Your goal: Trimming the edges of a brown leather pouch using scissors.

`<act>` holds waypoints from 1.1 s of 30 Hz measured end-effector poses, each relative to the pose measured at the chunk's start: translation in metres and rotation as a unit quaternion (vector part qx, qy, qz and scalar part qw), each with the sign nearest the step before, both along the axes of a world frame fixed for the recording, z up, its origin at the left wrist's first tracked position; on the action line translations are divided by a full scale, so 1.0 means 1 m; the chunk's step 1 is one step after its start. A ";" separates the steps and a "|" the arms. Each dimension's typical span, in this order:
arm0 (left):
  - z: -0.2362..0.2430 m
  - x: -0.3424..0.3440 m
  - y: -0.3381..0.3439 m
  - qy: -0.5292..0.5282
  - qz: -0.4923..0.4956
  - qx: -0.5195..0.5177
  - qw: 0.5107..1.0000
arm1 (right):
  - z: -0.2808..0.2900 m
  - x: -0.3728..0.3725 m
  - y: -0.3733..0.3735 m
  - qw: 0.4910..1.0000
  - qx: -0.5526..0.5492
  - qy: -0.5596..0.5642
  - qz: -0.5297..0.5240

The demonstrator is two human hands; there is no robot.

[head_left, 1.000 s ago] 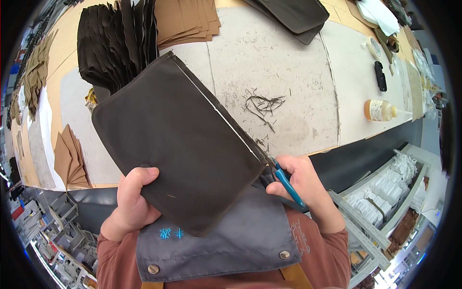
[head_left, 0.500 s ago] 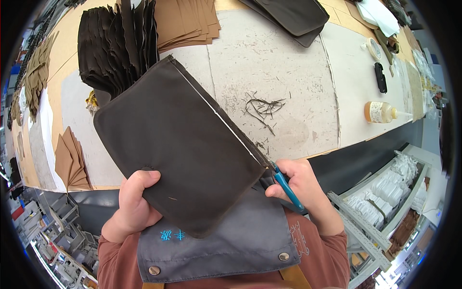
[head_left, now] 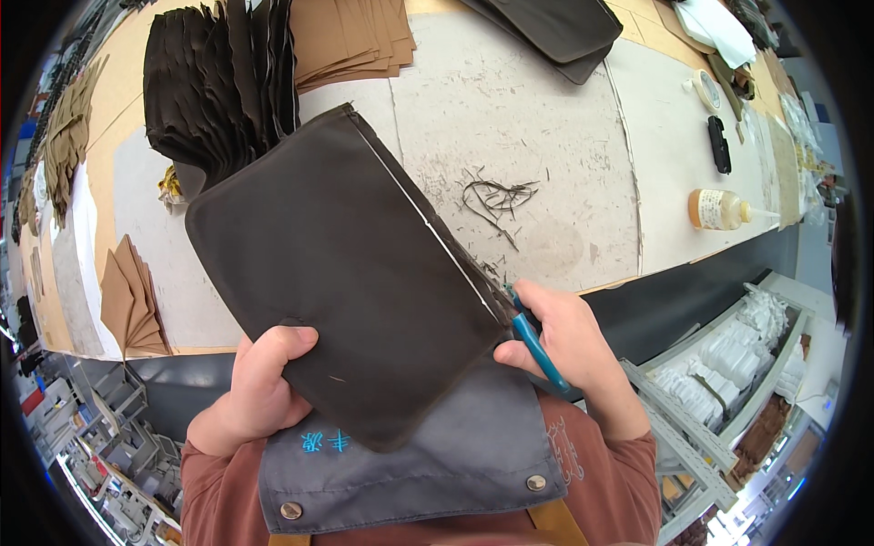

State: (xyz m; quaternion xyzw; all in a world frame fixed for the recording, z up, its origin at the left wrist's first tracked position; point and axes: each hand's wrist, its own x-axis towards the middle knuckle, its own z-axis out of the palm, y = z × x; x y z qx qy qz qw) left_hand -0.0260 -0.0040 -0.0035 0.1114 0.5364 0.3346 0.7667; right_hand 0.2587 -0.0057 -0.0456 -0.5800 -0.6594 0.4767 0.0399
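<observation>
My left hand point(head_left: 266, 380) is closed on the near left edge of a dark brown leather-like panel point(head_left: 332, 259), thumb on top and fingers hidden beneath. The panel has rounded corners and lies tilted, partly over the table edge and partly over my grey apron point(head_left: 410, 478). A white strip point(head_left: 428, 225) runs along its right side, beside a raw dark edge. At the panel's right corner, my right hand point(head_left: 569, 335) is closed around teal-handled scissors point(head_left: 539, 353). Their blades are mostly hidden by the hand and the panel's corner, so I cannot see whether they touch the edge.
Dark trimmings point(head_left: 496, 198) lie on the worn grey tabletop point(head_left: 583, 164). Behind the panel stands a thick stack of dark pieces point(head_left: 205, 91), beside tan sheets point(head_left: 350, 41). More dark panels point(head_left: 555, 27), a tape roll point(head_left: 707, 91), a black cutter-like tool point(head_left: 719, 146) and an amber bottle point(head_left: 716, 210) sit farther right.
The panel has shifted slightly to the right and turned a little. My left hand has moved right with it, while my right hand and the scissors have moved slightly up.
</observation>
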 end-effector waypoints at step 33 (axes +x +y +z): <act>-0.001 0.002 0.003 -0.008 -0.021 -0.006 1.000 | -0.010 0.002 -0.002 0.998 0.011 0.058 -0.038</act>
